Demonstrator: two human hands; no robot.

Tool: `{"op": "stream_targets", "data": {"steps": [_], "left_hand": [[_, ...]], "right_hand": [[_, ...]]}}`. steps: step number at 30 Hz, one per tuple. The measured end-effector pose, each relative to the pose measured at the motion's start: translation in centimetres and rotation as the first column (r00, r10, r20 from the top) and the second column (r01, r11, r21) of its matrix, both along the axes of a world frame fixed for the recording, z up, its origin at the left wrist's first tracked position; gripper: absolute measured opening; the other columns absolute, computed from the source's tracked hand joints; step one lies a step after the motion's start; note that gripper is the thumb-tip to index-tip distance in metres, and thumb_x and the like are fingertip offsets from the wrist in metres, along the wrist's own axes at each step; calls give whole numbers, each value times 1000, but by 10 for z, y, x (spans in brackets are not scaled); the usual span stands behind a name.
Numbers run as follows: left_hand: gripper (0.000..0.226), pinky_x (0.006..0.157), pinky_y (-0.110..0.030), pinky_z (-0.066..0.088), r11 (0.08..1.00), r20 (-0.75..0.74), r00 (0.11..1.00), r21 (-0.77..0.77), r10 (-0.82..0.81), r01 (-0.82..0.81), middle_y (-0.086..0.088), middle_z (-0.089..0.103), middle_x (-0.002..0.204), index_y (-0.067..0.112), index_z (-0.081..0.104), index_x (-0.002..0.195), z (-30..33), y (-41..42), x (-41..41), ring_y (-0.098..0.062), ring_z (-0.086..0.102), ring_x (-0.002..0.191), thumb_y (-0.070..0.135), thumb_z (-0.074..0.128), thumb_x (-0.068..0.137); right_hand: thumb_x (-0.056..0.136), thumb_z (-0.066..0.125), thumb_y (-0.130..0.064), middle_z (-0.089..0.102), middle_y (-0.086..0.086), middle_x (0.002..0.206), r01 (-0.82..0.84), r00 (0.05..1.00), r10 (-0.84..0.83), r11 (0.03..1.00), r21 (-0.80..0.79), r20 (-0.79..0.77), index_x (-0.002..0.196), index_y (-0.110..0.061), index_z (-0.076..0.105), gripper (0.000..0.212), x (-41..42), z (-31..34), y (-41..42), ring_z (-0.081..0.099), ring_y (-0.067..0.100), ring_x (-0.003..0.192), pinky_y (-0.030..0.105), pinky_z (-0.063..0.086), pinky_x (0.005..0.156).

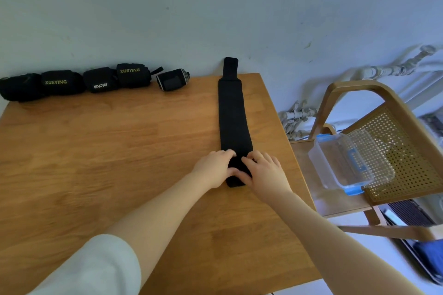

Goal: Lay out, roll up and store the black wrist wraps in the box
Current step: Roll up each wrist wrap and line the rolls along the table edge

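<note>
A black wrap [233, 112] lay flat along the table [119, 151], its far end bent up against the wall. Both hands, left [214, 170] and right [266, 172], pinched its near, rolled end. Five rolled wraps [96, 80] lined the far edge. The clear box [347, 160] sat on a chair [395, 141] at right.

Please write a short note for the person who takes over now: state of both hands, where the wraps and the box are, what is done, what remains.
Left hand and right hand: both grip the near end of the flat wrap, starting its roll.
The flat wrap lies lengthwise on the table, far end against the wall.
Five rolled wraps sit along the back edge.
The clear box is on the chair to the right; it looks empty.
Left: finish the roll, put all wraps in the box.
</note>
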State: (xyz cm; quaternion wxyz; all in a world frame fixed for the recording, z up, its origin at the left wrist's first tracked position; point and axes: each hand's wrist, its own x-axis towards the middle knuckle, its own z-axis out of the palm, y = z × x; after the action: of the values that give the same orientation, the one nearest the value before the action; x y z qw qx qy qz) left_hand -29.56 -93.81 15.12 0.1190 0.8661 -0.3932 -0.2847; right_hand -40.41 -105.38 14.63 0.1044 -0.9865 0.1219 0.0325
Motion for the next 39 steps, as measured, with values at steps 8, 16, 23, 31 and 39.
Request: {"op": "stream_targets", "data": {"steps": [8,16,23,31,39], "left_hand": [[22,78,-34,50,964,60,988,-238,139,-121,2,52,116,18,56,112,-1,-8,13,-15,54,92,33,47,98],[66,111,-34,30,987,56,998,-158,12,-3,2,31,152,21,26,149,-11,-3,25,-18,27,139,40,55,93],[65,105,-34,35,992,91,989,-48,-114,119,-1,39,145,19,29,147,5,-12,40,-20,35,133,43,54,92],[65,90,-37,49,815,-32,885,376,-464,441,0,44,138,30,32,146,34,1,33,-23,49,118,36,62,88],[48,83,-34,51,928,-82,925,55,371,-368,-7,54,122,13,42,134,27,33,8,-22,58,100,38,53,94]], "right_hand": [[93,52,-44,44,-8,143,15,982,-2,998,66,-187,141,-28,33,55,18,4,-23,41,15,131,34,23,111],[98,44,-41,39,3,146,245,940,-108,872,423,-323,145,-24,35,50,53,11,-41,41,23,129,39,37,105],[100,41,-36,42,6,138,293,941,-178,854,430,-287,140,-16,41,45,56,15,-33,48,22,118,33,42,96],[84,62,-52,62,-2,87,340,893,-146,839,425,-427,96,-19,56,35,23,22,5,58,13,77,25,45,64],[92,50,-51,61,1,90,532,847,-377,602,596,-376,106,-14,51,39,10,5,44,60,17,79,30,50,67]]}}
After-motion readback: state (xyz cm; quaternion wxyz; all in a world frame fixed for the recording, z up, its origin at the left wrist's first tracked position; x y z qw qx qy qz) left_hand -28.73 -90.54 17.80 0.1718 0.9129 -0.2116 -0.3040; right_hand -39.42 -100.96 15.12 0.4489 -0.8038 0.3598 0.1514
